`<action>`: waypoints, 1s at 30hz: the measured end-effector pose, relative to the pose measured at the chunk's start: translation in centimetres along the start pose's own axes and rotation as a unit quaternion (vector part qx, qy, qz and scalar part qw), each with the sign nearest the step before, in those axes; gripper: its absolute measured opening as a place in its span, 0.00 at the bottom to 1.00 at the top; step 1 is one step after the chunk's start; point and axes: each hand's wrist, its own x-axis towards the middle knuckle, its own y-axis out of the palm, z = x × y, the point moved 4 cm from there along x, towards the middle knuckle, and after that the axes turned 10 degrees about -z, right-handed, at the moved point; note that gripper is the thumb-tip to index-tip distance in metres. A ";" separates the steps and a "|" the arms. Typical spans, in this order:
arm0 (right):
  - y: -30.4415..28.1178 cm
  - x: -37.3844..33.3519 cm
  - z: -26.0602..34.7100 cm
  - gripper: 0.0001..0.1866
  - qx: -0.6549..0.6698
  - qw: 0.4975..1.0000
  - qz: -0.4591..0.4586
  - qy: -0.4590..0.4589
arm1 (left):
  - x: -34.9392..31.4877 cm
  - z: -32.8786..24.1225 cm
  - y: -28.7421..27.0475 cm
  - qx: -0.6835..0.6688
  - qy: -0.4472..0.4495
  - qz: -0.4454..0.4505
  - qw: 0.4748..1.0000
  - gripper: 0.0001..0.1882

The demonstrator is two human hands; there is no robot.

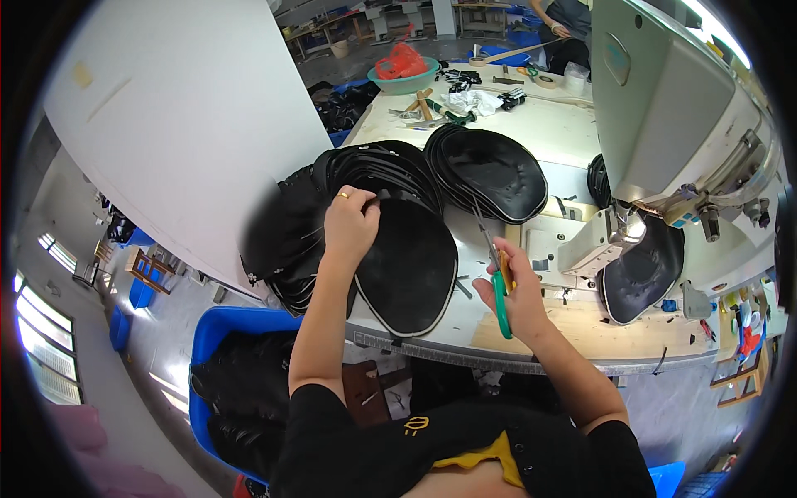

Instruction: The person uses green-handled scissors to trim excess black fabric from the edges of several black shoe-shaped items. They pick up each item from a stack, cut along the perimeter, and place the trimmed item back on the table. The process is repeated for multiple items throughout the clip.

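My right hand [516, 289] is wrapped round a pair of scissors [501, 305] with green and yellow handles. Their blades point away from me, toward a stack of black rounded panels [490, 166]. My left hand [352, 222] has its fingers pinched together at the upper left edge of a black, leather-like oval panel [407, 270] with a pale rim, lying flat near the table's front. Just beyond and left of that hand is a larger pile of black panels [378, 166], with thin threads hanging from some of them.
An industrial sewing machine [672, 124] stands at the right, another black panel [643, 274] beneath its head. Left below the table is a blue bin [203, 357] full of black pieces. Tools, a white cloth [473, 102] and a green basin [404, 81] lie farther back; another person [569, 37] sits beyond.
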 end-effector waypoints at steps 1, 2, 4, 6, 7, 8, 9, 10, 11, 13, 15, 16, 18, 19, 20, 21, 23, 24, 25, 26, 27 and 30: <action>0.3 -0.1 -0.3 0.35 0.018 1.000 -0.008 -0.010 | -0.4 -1.8 -0.9 -0.031 -0.001 0.001 1.000 0.12; 0.4 0.3 0.6 0.36 -0.016 0.998 -0.023 -0.060 | -0.7 -4.0 -1.4 -0.053 0.016 -0.010 0.998 0.12; 1.6 1.1 2.7 0.37 -0.072 0.984 -0.038 -0.158 | -1.9 -7.8 -3.2 -0.081 0.041 -0.034 0.995 0.11; 2.3 1.5 2.5 0.38 -0.089 0.981 -0.052 -0.165 | -2.7 -10.6 -4.2 -0.118 0.049 0.017 0.992 0.11; 2.3 1.6 2.3 0.37 -0.095 0.978 -0.059 -0.176 | -3.0 -11.4 -4.7 -0.133 0.053 0.039 0.989 0.11; 2.0 1.7 2.1 0.36 -0.103 0.975 -0.067 -0.187 | -3.3 -11.9 -5.1 -0.137 0.077 0.052 0.986 0.11; 1.5 1.6 1.7 0.35 -0.050 0.987 -0.065 -0.138 | -3.4 -12.2 -5.4 -0.143 0.101 0.065 0.982 0.11; 1.2 1.1 1.5 0.35 0.008 0.995 -0.058 -0.086 | -3.8 -12.2 -5.8 -0.144 0.121 0.079 0.979 0.12; 0.7 0.8 1.3 0.35 0.065 0.996 -0.052 -0.032 | -4.2 -11.4 -5.5 -0.181 0.148 0.107 0.966 0.09; -0.6 0.9 2.8 0.35 0.087 0.995 0.038 0.016 | -6.5 -9.6 -4.0 -0.312 -0.069 0.329 0.889 0.08; -1.2 0.3 3.0 0.34 0.110 0.988 0.094 0.057 | -9.7 -9.6 -2.4 -0.489 -0.240 0.414 0.729 0.15; -1.4 -0.1 2.7 0.34 0.122 0.979 0.124 0.104 | -10.8 -11.1 -2.0 -0.581 -0.362 0.332 0.649 0.17; -1.7 -0.9 2.1 0.33 0.149 0.952 0.182 0.197 | -12.3 -11.8 -1.1 -0.639 -0.432 0.328 0.545 0.19; -1.9 -1.1 1.4 0.31 0.094 0.967 0.169 0.168 | -12.4 -12.5 -0.8 -0.656 -0.432 0.331 0.523 0.20; -2.5 -1.4 1.4 0.31 0.071 0.976 0.145 0.147 | -12.7 -12.4 -0.2 -0.667 -0.438 0.322 0.509 0.21; -3.0 -1.6 1.8 0.31 0.048 0.984 0.121 0.124 | -13.2 -12.0 0.6 -0.678 -0.444 0.313 0.495 0.21; -3.6 -1.5 2.6 0.31 0.030 0.992 0.105 0.064 | -13.8 -11.1 2.0 -0.687 -0.472 0.294 0.467 0.21; -3.7 -1.9 3.2 0.32 0.034 0.993 0.112 0.031 | -14.3 -10.6 2.6 -0.684 -0.497 0.288 0.449 0.21; -3.8 -2.2 3.8 0.32 0.037 0.992 0.116 -0.002 | -14.5 -10.1 3.0 -0.681 -0.521 0.283 0.430 0.21; -3.9 -2.3 4.2 0.33 0.041 0.991 0.121 -0.036 | -14.6 -9.9 3.3 -0.677 -0.544 0.277 0.412 0.21; -3.5 -2.3 4.2 0.35 0.006 0.985 0.149 -0.082 | -14.5 -9.9 3.4 -0.660 -0.557 0.269 0.427 0.19; -2.0 -2.1 5.3 0.36 -0.067 0.958 0.176 -0.217 | -13.9 -10.0 3.3 -0.610 -0.569 0.265 0.484 0.16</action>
